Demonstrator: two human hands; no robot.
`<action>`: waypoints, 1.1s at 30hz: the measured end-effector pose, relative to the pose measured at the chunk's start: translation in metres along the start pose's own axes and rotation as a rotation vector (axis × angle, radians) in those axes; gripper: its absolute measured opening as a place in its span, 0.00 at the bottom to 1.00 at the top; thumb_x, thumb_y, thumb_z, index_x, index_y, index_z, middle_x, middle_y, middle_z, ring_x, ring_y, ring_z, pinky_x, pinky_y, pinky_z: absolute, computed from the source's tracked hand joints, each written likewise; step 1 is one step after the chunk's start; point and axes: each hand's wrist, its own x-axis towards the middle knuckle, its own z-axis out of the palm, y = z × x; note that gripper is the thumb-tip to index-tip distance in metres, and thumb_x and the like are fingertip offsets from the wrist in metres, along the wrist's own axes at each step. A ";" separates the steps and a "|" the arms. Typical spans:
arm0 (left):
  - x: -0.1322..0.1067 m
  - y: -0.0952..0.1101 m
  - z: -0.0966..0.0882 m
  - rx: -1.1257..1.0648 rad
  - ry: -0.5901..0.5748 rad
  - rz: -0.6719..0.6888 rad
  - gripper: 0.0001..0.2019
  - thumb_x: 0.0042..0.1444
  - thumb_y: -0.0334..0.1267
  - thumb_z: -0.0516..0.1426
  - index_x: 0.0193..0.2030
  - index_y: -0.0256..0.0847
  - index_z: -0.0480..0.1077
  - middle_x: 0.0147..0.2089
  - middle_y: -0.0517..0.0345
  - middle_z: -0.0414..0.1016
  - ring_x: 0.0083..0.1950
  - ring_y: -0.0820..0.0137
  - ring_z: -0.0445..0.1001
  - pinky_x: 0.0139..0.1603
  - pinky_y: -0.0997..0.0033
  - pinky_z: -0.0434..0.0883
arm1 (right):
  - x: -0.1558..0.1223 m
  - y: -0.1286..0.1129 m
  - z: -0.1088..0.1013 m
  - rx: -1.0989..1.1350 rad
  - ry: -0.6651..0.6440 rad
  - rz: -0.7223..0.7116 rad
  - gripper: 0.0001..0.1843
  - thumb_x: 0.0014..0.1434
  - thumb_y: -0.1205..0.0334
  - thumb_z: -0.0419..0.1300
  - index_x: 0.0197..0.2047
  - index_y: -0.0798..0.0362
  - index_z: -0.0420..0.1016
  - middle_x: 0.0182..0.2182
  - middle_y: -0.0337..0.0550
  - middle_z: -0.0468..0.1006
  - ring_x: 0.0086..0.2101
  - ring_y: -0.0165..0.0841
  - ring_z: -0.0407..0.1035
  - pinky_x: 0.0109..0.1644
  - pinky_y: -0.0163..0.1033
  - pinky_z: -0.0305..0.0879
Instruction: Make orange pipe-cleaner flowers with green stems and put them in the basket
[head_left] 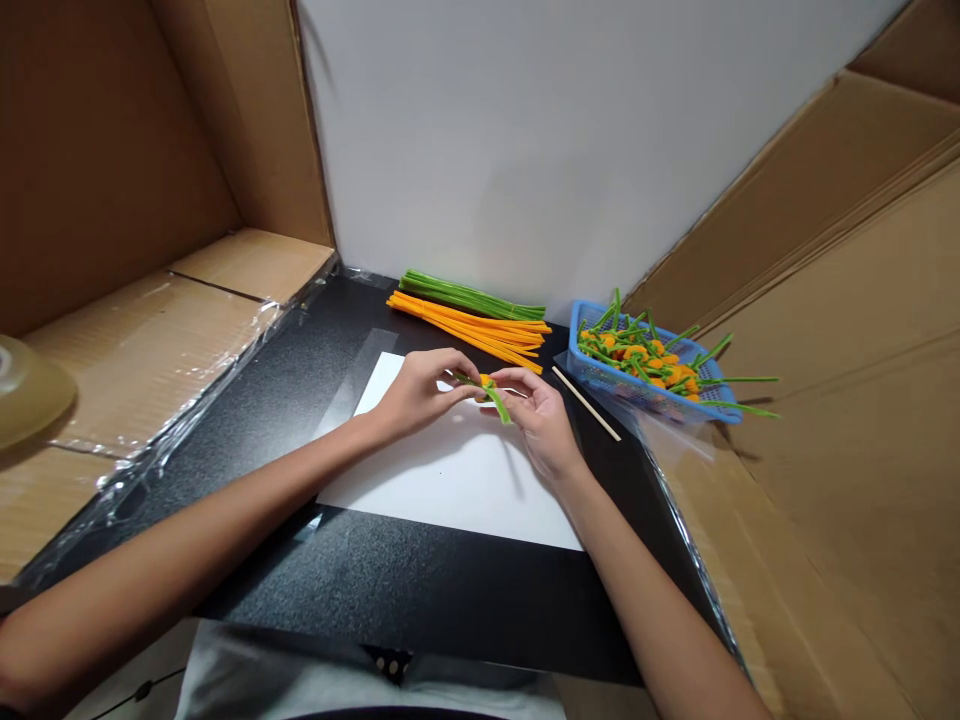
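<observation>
My left hand (420, 392) and my right hand (541, 415) meet over a white sheet (450, 480) on the black table (390, 580). Between their pinched fingertips is a small piece of green pipe cleaner with an orange bit on it (491, 392). Both hands are closed on it, the left from the left side, the right from the right. Its green end sticks down toward my right palm.
A bundle of green pipe cleaners (472, 296) and a bundle of orange ones (472, 326) lie at the back of the table. A blue basket (581, 358) at the right holds several finished green-and-orange pieces. A thin wooden stick (586, 403) lies beside it. Cardboard walls stand on both sides.
</observation>
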 end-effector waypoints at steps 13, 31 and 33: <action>0.004 0.004 -0.008 -0.109 -0.155 0.082 0.07 0.62 0.33 0.59 0.44 0.38 0.78 0.41 0.50 0.82 0.41 0.70 0.80 0.40 0.71 0.78 | 0.000 -0.004 -0.003 0.129 -0.064 0.102 0.13 0.55 0.57 0.67 0.44 0.49 0.82 0.39 0.41 0.82 0.36 0.33 0.76 0.45 0.41 0.76; 0.007 0.005 -0.014 0.179 -0.199 0.144 0.08 0.58 0.43 0.63 0.36 0.40 0.79 0.33 0.55 0.76 0.35 0.70 0.72 0.34 0.73 0.66 | -0.005 -0.009 0.002 0.125 -0.117 0.123 0.12 0.54 0.56 0.69 0.41 0.51 0.81 0.35 0.40 0.82 0.32 0.32 0.76 0.44 0.41 0.74; 0.007 0.005 -0.012 0.184 -0.156 0.100 0.07 0.57 0.41 0.64 0.34 0.40 0.78 0.31 0.56 0.77 0.33 0.71 0.72 0.32 0.74 0.65 | -0.006 -0.008 0.003 0.094 -0.114 0.078 0.13 0.53 0.55 0.70 0.41 0.50 0.80 0.37 0.41 0.82 0.34 0.34 0.77 0.47 0.43 0.74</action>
